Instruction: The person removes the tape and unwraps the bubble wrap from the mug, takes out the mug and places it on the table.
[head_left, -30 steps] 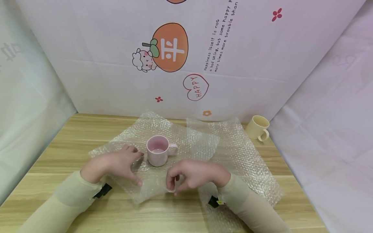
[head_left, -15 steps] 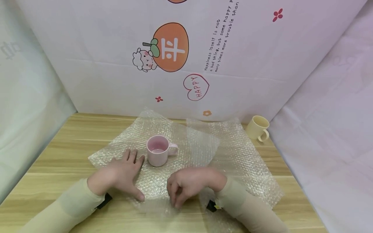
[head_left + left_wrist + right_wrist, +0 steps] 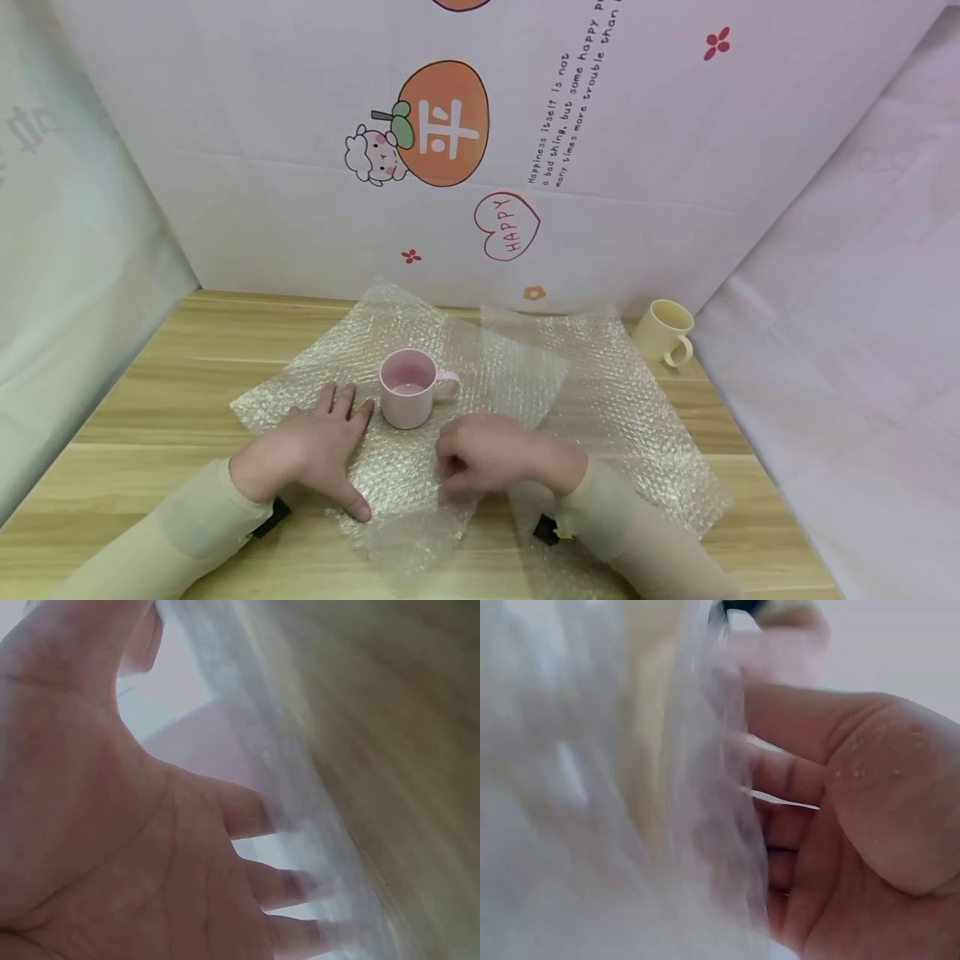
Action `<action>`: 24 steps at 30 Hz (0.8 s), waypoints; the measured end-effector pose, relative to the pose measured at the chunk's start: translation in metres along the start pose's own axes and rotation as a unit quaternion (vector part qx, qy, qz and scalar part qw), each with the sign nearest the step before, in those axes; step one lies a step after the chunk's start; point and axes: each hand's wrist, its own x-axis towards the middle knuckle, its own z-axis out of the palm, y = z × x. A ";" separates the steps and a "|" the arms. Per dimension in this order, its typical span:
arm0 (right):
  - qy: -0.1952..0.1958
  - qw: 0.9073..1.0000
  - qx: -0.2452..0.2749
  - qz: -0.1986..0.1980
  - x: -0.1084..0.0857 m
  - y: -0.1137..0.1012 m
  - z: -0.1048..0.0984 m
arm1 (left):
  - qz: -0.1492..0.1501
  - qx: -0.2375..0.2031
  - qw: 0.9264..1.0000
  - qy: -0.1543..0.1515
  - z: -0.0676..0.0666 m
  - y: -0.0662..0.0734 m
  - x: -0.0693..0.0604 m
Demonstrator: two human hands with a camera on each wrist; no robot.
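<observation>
A pink mug (image 3: 407, 400) stands upright on a sheet of bubble wrap (image 3: 420, 329), its handle toward the right. My left hand (image 3: 311, 454) rests spread on the sheet, left of the mug, with the fingertips close to the mug but apart from it. The left wrist view shows the straight fingers (image 3: 251, 814) against the film. My right hand (image 3: 487, 454), blurred, has curled fingers and grips the sheet's near right edge in front of the mug. In the right wrist view the bubble wrap (image 3: 570, 825) partly covers those fingers (image 3: 787, 776).
A second bubble wrap sheet (image 3: 637, 400) lies to the right, partly overlapped by the first. A yellow mug (image 3: 662, 332) stands at the table's back right corner. Printed white cloth (image 3: 300, 208) walls off the back of the wooden table (image 3: 150, 367), and plain cloth both sides.
The sheet's near corner has spread out toward the front. My left hand has shifted slightly nearer and flattened on the wrap. The right hand dipped forward, then rose a little. Both mugs stay put.
</observation>
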 end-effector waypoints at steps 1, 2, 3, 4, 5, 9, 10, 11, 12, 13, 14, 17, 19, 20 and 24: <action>0.024 1.000 0.008 0.012 -0.002 0.004 -0.004 | 0.000 -0.001 1.000 -0.001 0.000 0.000 0.000; 0.050 0.998 0.016 0.026 -0.003 0.009 -0.008 | -0.001 -0.003 1.000 -0.003 0.000 0.000 0.000; 0.075 0.996 0.027 0.041 -0.004 0.014 -0.011 | 0.000 -0.002 1.000 -0.003 0.000 -0.001 0.001; 0.101 0.992 0.034 0.061 -0.006 0.018 -0.014 | 0.001 -0.002 1.000 -0.003 0.000 -0.001 0.001; 0.126 0.988 0.046 0.080 -0.006 0.022 -0.016 | 0.002 -0.003 1.000 -0.003 0.000 -0.001 0.001; 0.215 0.958 0.102 0.159 -0.005 0.032 -0.021 | 0.005 -0.011 1.000 -0.006 0.000 -0.002 0.002; 0.231 0.951 0.113 0.173 -0.005 0.033 -0.020 | 0.005 -0.014 1.000 -0.007 0.000 -0.002 0.002; 0.243 0.945 0.125 0.181 -0.003 0.034 -0.020 | 0.005 -0.016 1.000 -0.007 -0.001 -0.002 0.001; 0.251 0.940 0.135 0.186 -0.002 0.035 -0.019 | 0.005 -0.017 1.000 -0.008 -0.001 -0.002 0.001; 0.256 0.938 0.142 0.187 0.000 0.035 -0.017 | 0.005 -0.017 1.000 -0.009 -0.001 -0.002 0.001; 0.257 0.936 0.149 0.187 0.001 0.036 -0.016 | 0.005 -0.017 1.000 -0.009 -0.001 -0.002 0.001; 0.253 0.936 0.170 0.175 0.006 0.038 -0.011 | 0.006 -0.011 1.000 -0.006 -0.002 0.000 -0.001; 0.248 0.936 0.185 0.168 0.008 0.038 -0.008 | 0.007 -0.006 1.000 -0.002 -0.002 0.001 -0.002; 0.245 0.936 0.190 0.165 0.009 0.038 -0.006 | 0.008 -0.003 1.000 0.001 -0.002 0.002 -0.002; 0.238 0.935 0.212 0.159 0.011 0.039 -0.002 | 0.013 -0.002 1.000 0.011 -0.002 0.004 -0.005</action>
